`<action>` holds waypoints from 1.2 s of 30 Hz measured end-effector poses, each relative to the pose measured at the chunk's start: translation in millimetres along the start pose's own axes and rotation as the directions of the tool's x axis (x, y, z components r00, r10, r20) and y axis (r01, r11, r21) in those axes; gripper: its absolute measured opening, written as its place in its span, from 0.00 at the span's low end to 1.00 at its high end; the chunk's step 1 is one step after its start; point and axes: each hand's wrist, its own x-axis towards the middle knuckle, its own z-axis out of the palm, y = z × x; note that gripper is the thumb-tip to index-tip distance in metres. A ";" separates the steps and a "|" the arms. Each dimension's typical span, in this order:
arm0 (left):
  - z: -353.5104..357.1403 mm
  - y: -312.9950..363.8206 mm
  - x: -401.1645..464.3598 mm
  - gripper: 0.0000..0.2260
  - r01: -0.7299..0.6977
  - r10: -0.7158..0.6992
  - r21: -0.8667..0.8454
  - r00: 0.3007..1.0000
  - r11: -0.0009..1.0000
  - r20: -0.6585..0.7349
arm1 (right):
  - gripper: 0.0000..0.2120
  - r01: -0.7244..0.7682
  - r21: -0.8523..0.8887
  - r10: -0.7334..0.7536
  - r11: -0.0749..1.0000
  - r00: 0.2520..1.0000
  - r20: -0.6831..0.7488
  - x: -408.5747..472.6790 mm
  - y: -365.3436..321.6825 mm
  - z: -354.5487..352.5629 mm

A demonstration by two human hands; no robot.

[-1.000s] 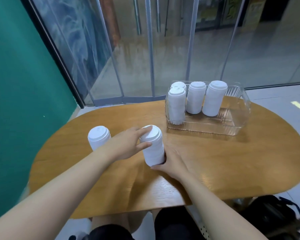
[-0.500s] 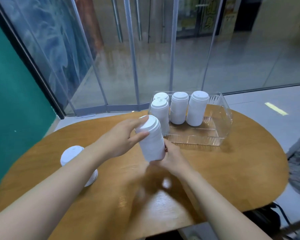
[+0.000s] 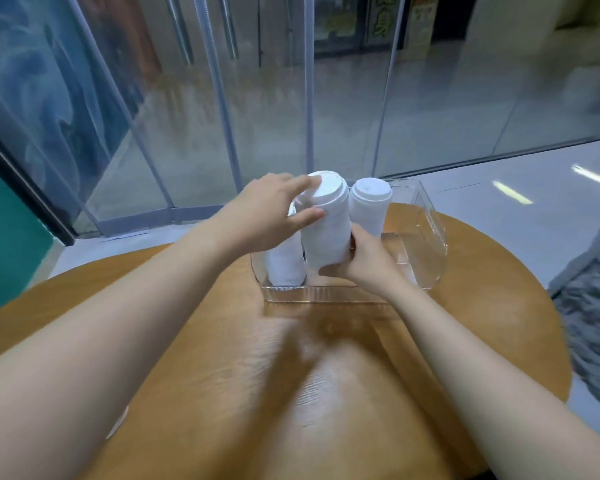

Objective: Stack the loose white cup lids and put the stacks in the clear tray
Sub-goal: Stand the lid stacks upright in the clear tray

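In the head view, the job looked well advanced. The clear tray (image 3: 426,233) stood on the far part of the wooden table (image 3: 361,393), and it already held stacks of white cup lids: one stack at its near left corner (image 3: 284,265), mostly hidden behind the left forearm, and another standing upright further back on the right (image 3: 369,206). Whether more stacks stood behind those could not be made out, since the hands and the carried stack covered the middle of the tray.

The carried stack of lids (image 3: 326,230) was a tall white column held between both hands above the tray's near middle, leaning slightly with its top tipped away from the person. Its bottom end appeared to be at or just over the tray's front wall, not yet clearly set down on the tray floor. So, as a judgement, what remained was to lower this stack into the open space between the two visible stacks and let go; a pale sliver at the table's near left edge could be another lid stack, but it was too small to tell.

The left hand (image 3: 267,209) gripped the stack near its top, fingers curled over the upper rim and thumb pressed against the side. The right hand (image 3: 364,261) clasped the stack's lower end from the right and beneath, fingers wrapped round the base. The stack lay directly between the two hands, touching both.
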 end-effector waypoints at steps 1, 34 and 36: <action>3.6 -3.6 9.8 0.25 0.004 -0.005 0.050 1.000 0.999 0.021 | 0.35 -0.017 -0.024 0.018 1.000 1.000 0.018 6.1 4.0 -0.6; 58.3 -25.5 38.9 0.17 -0.060 0.062 -0.022 0.987 0.998 0.148 | 0.34 -0.014 -0.232 0.074 0.973 0.964 0.255 57.6 66.3 8.9; 58.8 -28.2 37.6 0.17 -0.057 0.061 -0.030 0.989 0.998 0.138 | 0.34 -0.018 -0.234 0.081 0.972 0.961 0.265 55.9 64.8 5.9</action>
